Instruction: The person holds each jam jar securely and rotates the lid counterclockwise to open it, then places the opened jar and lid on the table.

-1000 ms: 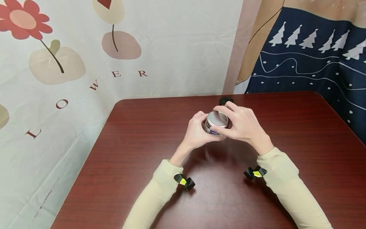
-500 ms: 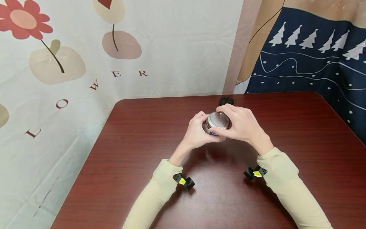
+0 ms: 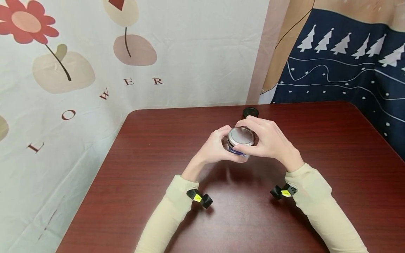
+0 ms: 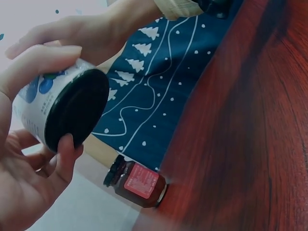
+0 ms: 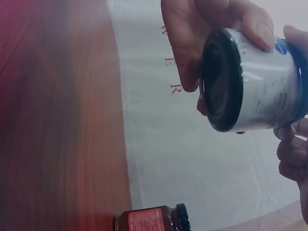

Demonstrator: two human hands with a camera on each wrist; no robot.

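Note:
A glass jar (image 5: 264, 91) with a white label printed with blueberries is held up off the table, its dark base showing in both wrist views. My left hand (image 3: 215, 147) grips its body, thumb on the near side and fingers around the far side. Over the silver-coloured lid (image 3: 241, 135) curves my right hand (image 3: 269, 138), thumb and fingers pinching opposite edges of the rim. The lid sits on the jar.
Behind my hands, near the table's back edge, stands a second jar (image 4: 142, 184) with a red label, brown contents and a black lid. The reddish-brown table (image 3: 152, 140) meets a hanging flower-print cloth (image 3: 202, 52) and a navy tree-print cloth (image 3: 341, 70).
The jar and both hands have come slightly nearer to me. My right thumb and fingers have shifted a little around the lid's rim, and the left forearm has moved slightly left.

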